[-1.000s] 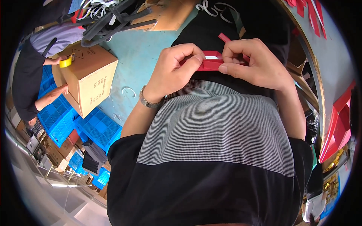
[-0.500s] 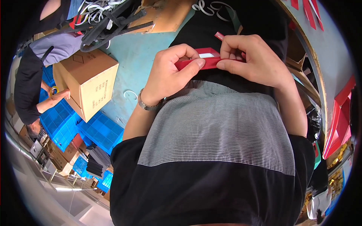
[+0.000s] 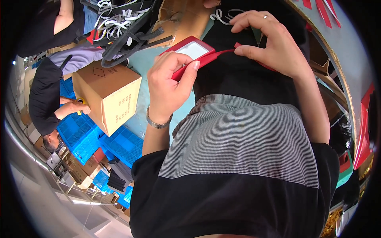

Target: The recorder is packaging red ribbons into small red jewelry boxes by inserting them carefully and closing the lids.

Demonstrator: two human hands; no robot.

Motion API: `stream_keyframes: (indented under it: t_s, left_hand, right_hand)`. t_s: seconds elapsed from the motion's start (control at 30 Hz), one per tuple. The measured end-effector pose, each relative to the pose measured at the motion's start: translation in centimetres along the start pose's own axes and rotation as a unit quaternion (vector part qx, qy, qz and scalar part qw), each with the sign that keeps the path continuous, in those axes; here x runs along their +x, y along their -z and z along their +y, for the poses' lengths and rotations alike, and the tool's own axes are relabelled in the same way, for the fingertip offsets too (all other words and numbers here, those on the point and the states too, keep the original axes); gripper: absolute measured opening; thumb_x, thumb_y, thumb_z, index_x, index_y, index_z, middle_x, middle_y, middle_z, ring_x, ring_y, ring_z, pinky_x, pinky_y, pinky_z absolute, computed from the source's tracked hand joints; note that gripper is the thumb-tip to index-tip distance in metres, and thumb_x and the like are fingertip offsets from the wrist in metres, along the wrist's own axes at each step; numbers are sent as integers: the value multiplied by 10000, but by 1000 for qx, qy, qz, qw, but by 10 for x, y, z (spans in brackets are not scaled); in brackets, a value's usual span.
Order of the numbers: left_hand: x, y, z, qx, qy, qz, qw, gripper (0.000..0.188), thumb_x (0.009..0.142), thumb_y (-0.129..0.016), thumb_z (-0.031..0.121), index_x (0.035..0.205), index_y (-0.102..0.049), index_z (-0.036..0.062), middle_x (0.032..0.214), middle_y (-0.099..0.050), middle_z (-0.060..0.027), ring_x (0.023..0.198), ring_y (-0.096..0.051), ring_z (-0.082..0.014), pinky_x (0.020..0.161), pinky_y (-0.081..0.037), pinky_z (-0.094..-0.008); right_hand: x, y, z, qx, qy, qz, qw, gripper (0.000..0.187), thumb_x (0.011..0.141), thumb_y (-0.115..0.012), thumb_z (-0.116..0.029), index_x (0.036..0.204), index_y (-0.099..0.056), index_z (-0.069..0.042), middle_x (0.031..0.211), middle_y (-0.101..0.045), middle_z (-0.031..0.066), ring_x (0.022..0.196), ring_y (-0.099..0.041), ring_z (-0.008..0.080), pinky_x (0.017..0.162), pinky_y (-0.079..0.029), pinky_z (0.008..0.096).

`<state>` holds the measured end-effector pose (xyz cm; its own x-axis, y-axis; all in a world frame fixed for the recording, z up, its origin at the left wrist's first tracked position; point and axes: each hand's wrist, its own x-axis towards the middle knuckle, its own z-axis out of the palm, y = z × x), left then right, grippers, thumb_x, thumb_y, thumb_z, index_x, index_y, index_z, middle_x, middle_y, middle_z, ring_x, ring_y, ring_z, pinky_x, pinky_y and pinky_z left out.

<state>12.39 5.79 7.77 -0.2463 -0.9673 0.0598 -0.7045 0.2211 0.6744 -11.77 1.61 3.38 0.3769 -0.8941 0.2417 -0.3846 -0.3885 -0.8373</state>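
My left hand (image 3: 168, 85) grips a red tag holder (image 3: 189, 53) with a clear white window, thumb pressed along its edge. My right hand (image 3: 270, 43) pinches the thin red strap (image 3: 222, 52) that runs off the holder, fingers spread above it, a ring on one finger. Both hands are raised in front of my grey-and-black shirt (image 3: 238, 158). A metal watch (image 3: 158, 122) circles my left wrist.
A brown cardboard box (image 3: 107, 95) stands at left on blue plastic crates (image 3: 99, 139). Another person in black (image 3: 43, 99) reaches toward the box with a yellow tape roll. Black and white straps (image 3: 119, 20) pile at the top. Red pieces (image 3: 363, 127) lie at right.
Both hands have lifted upward and apart. The red holder now shows its white window, and the strap is drawn out between my hands. The view has tilted; the box appears nearer.
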Motion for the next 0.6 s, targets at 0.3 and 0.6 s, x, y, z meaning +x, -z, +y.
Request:
stream_keyframes:
  t_s: [0.3, 0.6]
  left_hand:
    - [-5, 9, -8, -78, 70, 15, 994, 89, 779, -684, 42, 766, -606, 0, 674, -612, -53, 601, -535, -121, 571, -414, -241]
    - [-6, 7, -10, -226, 99, -33, 968, 126, 833, -640, 68, 792, -544, -3, 725, -467, 21, 640, -397, -39, 581, -315, -179]
  right_hand:
    - [1, 3, -11, 216, -148, -105, 959, 182, 796, -687, -168, 787, -636, 7, 615, -574, 20, 572, -506, 77, 537, -397, 237]
    - [5, 5, -5, 183, -182, -117, 959, 173, 815, -663, -152, 786, -664, 19, 580, -529, -12, 536, -462, 45, 488, -352, 211]
